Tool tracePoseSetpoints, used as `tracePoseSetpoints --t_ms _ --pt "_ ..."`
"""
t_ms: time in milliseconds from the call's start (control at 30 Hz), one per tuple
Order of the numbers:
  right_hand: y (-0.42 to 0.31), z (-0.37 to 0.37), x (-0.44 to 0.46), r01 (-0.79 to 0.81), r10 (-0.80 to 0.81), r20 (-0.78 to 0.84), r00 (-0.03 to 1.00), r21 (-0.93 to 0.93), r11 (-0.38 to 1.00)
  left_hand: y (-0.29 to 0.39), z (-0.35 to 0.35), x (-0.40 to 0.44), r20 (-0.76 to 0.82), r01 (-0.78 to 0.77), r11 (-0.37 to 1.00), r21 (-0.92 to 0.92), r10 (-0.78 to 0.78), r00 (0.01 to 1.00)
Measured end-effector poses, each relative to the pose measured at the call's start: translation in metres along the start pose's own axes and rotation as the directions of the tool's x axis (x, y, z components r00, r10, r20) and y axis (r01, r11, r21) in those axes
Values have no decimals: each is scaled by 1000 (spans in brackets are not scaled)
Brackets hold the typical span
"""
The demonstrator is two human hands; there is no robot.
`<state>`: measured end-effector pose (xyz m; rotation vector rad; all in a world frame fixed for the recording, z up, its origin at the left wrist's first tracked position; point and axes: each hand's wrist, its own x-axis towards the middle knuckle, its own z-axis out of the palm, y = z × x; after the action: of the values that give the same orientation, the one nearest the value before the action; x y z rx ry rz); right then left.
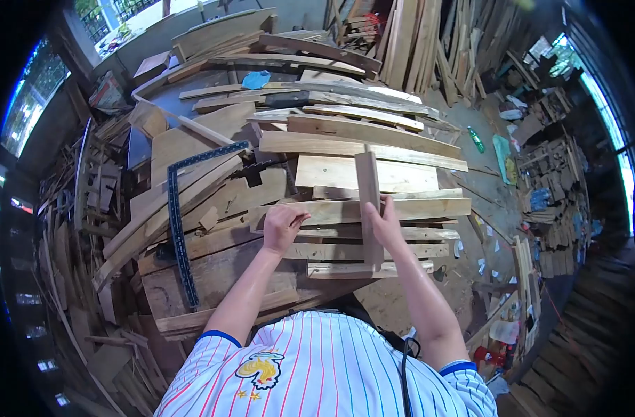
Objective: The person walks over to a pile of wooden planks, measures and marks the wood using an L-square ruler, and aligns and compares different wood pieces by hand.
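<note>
My right hand [386, 224] grips a narrow wooden board [367, 184] by its right edge. This board runs lengthwise away from me, crossing over several planks that lie sideways. Left of it, my left hand [283, 228] is closed, thumb and fingertips pinched together. Whether anything small sits in that pinch I cannot make out. Beneath both hands lies a long plank [429, 208], with shorter wooden strips [422, 251] nearer my body. Beyond them is a wide pale board [408, 178].
A dark L-shaped carpenter's square [175, 229] lies at left, beside a black notched piece [258, 171]. More planks [401, 139] and a blue crumpled item [256, 80] lie farther back. Timber [415, 42] leans behind; a green bottle [476, 139] and wood piles [557, 208] occupy the right floor.
</note>
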<state>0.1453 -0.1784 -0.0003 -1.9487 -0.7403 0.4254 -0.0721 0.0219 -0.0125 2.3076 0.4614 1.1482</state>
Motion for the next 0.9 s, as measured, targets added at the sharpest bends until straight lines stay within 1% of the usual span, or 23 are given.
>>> tracePoseSetpoints --t_ms 33,67,100,133,167,200,233,267,300,333,367,400,467,500,533,600,667,700,733,767,800,867,900 --pt "-16 0 -7 -2 2 -9 1000 -6 1000 1 -2 3 28 -47 999 -17 48 998" --pt "-38 -1 -15 -94 94 79 992 7 996 1 -3 4 55 -93 995 -34 95 994" --pt "-51 0 -18 -182 178 166 970 12 983 -1 -3 3 49 -98 994 -43 100 994" --pt "-52 5 -18 -174 171 159 972 3 985 -3 -2 2 52 -97 995 -26 98 994" --pt "-53 10 -19 -45 58 97 994 -134 990 -5 0 2 52 -92 996 -7 92 994" --pt "-54 15 -22 78 -65 56 996 -273 959 -4 0 2 37 -87 996 -11 87 996" --pt "-69 14 -27 15 14 126 992 -233 972 -3 0 3 42 -99 995 3 99 994" --pt "-84 16 -34 1 43 167 985 -256 967 -3 -1 4 45 -107 994 21 106 993" --pt "-96 21 -43 99 -56 168 984 -261 960 -7 0 0 70 -113 991 66 108 992" --pt "-109 27 -53 195 -154 168 974 -260 946 -9 0 0 56 -96 993 73 92 994" --pt "-123 35 -62 219 -191 161 968 -182 959 -10 1 2 61 -120 989 84 115 991" --pt "-128 46 -67 223 -192 173 966 -184 957 -10 1 1 71 -148 985 92 142 987" --pt "-134 65 -74 249 -219 189 957 -153 956 -10 2 -4 59 -147 984 98 141 988" --pt "-133 74 -75 215 -175 203 964 -197 957 -12 2 -5 113 -111 988 107 99 989" --pt "-129 80 -76 220 -180 204 962 -198 955 -14 2 -6 166 -77 990 118 57 985" --pt "-128 88 -76 276 -219 224 950 -269 923 -17 4 -6 118 -81 992 101 69 991" --pt "-131 87 -78 298 -245 214 946 -272 915 -20 5 -8 163 -33 997 72 21 986" --pt "-137 84 -80 326 -291 171 941 -233 916 -15 3 -3 74 -27 988 -149 39 997" --pt "-145 82 -82 354 -334 127 934 -196 914 -14 1 -1 70 -23 989 -149 33 997" --pt "-154 80 -84 418 -415 57 908 -170 892 -12 -2 -1 95 -6 994 -113 17 995" --pt "-153 82 -84 419 -414 64 908 -172 891 -13 -1 -1 121 8 997 -77 1 993" --pt "-148 87 -84 478 -490 -7 872 -204 854 -13 2 -2 102 6 995 -96 4 995" --pt "-138 91 -82 402 -395 80 915 -263 877 -16 4 -5 100 27 992 -122 -14 995"
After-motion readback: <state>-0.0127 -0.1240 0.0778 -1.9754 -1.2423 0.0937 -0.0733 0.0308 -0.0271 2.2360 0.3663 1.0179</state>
